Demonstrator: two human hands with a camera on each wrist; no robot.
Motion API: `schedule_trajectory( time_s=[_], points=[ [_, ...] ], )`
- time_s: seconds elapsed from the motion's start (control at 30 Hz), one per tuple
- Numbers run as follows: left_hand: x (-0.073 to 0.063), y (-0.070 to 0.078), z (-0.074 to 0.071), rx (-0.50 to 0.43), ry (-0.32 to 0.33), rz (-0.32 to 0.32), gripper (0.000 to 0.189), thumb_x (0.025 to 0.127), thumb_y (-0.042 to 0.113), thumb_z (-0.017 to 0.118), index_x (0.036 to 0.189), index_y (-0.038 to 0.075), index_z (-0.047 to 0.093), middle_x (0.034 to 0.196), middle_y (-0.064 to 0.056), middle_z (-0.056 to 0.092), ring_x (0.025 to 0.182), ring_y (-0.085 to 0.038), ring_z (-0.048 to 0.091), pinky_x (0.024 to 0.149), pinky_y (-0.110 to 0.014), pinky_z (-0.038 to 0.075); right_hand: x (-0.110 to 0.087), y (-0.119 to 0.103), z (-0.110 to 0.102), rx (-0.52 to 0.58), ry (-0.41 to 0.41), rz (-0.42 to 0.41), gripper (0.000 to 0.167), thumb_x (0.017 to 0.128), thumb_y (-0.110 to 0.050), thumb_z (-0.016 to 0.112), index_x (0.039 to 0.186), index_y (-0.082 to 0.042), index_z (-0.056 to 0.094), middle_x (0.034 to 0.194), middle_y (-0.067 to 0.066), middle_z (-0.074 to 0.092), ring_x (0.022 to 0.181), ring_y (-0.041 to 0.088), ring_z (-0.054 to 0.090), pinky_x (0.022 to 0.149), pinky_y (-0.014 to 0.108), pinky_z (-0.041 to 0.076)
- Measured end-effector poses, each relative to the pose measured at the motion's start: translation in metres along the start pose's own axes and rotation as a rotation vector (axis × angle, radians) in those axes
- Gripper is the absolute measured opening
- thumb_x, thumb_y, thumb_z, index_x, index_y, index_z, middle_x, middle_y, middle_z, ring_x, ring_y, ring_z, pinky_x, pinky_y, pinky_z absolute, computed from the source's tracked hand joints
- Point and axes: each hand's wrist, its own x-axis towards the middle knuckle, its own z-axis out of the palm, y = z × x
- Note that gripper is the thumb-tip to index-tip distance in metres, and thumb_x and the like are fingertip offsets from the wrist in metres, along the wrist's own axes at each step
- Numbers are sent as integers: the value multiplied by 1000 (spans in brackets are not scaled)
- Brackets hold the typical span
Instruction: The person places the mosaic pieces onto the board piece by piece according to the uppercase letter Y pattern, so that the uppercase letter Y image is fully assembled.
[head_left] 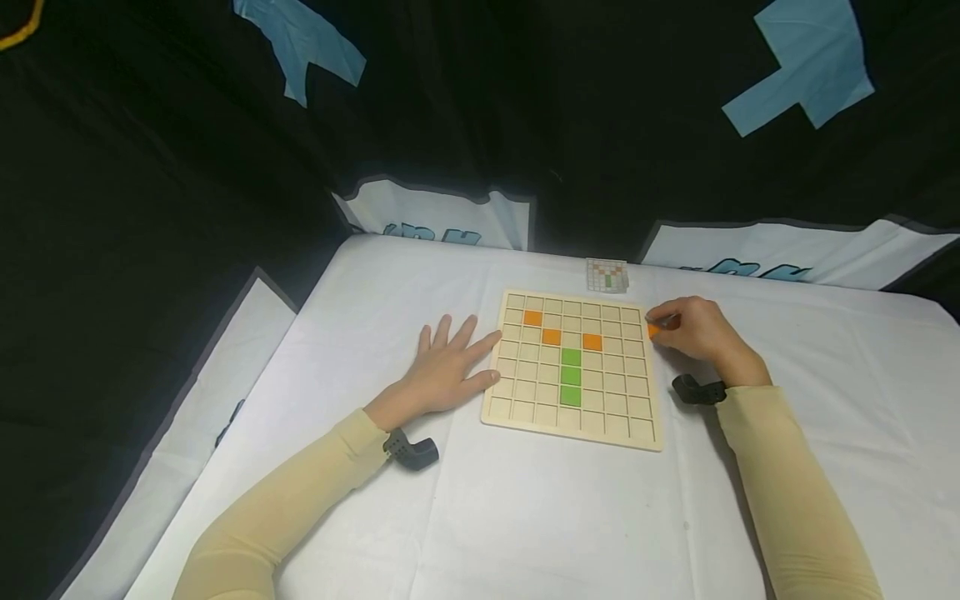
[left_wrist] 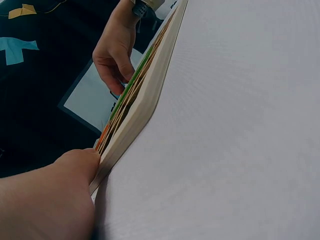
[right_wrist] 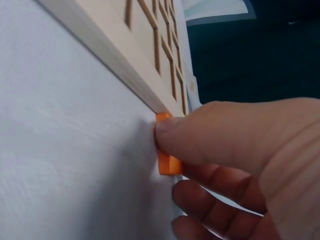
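A square wooden grid board [head_left: 615,405] lies flat on the white table. Set in its cells are three green tiles [head_left: 571,376] in a column and three orange tiles [head_left: 551,337] above them, two to the left and one to the right. With fingers spread, my left hand [head_left: 444,371] touches the board's left edge with thumb and a fingertip. Off the board's right edge, near its upper corner, my right hand [head_left: 697,333] pinches a loose orange tile [right_wrist: 170,162] between thumb and finger. The tile is partly covered by the thumb in the right wrist view.
Behind the board lies a small card [head_left: 607,276] printed with a coloured grid pattern. White cloth covers the table [head_left: 555,525]. A black curtain [head_left: 525,108] with blue tape pieces [head_left: 813,62] hangs behind. Each wrist wears a dark camera band [head_left: 411,451].
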Motion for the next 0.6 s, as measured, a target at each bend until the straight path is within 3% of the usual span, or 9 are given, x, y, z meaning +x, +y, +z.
schedule_trajectory(
  time_s=[0.23,0.6],
  points=[
    [1,-1,1,-6,4,1,68,103,59,40,163,31,25,172,-17,9,155,-53,-4,122,-72,-2,1,-1,3,-8,12,-31,38,85,-4,70,122,6,70,118,27,68,99,35,59,88,48,51],
    [1,-1,1,-10,3,4,68,103,59,41,163,31,25,172,-17,10,155,-54,-3,122,-73,-1,0,-1,5,-8,22,-42,36,87,-2,67,121,8,70,117,28,68,98,34,60,88,46,52]
  ],
)
